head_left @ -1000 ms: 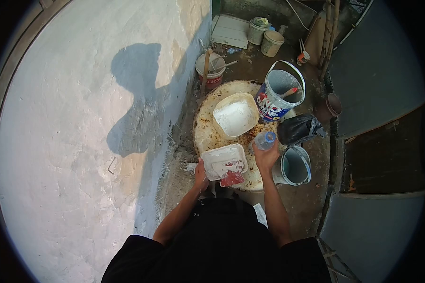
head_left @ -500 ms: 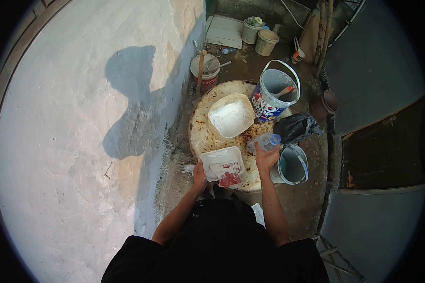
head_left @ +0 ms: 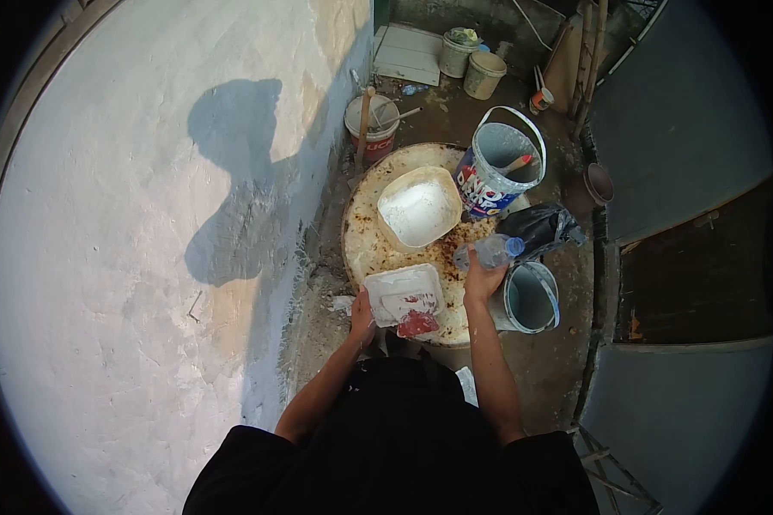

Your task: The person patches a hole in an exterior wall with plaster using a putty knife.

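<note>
A red piece lies at the near right corner of the tray. Left hand grasps the tray's left edge, over the worktop's near side. Right hand grips a bottle, tilted, cap rightward, near a black bag. Farther: a bowl of white material, then a bucket.

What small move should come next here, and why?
Probably lowering the bottle onto the round tabletop: the right hand holds it tilted above the table's right side, while the left hand grips the white tray, so both hands are occupied, and setting it down would free one.
</note>
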